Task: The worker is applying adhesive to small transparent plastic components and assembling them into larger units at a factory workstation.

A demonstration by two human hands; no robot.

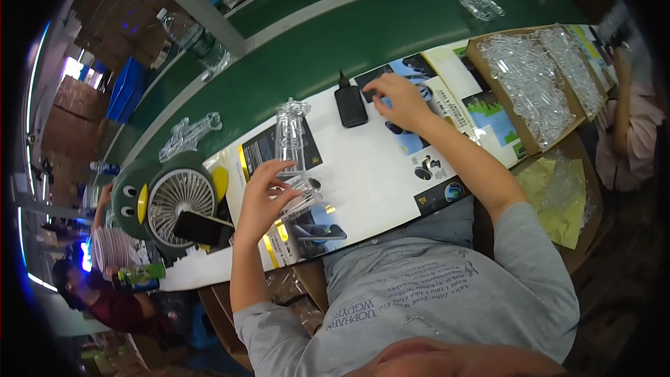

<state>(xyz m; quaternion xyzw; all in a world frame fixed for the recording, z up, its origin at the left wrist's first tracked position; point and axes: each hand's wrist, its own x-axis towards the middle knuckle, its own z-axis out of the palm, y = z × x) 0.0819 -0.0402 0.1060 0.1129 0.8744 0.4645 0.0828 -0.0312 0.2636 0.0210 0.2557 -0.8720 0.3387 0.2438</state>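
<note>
My left hand (262, 199) is closed, with thumb and fingers on a clear plastic piece (301, 197) above the printed cardboard. Just beyond it, a row of similar clear plastic parts (290, 134) stretches away from me; I cannot tell how they join. My right hand (401, 101) hovers near a small black box-shaped device (350, 106) with a short stub at its far end. Its thumb and forefinger are apart, and nothing shows between them.
A cardboard box (534, 136) full of clear plastic parts stands at the right. At left are a green fan (183, 195) with a cartoon bird face and a dark phone (202, 229). A plastic bottle (194, 38) and loose clear parts (190, 132) lie on the green bench (314, 49).
</note>
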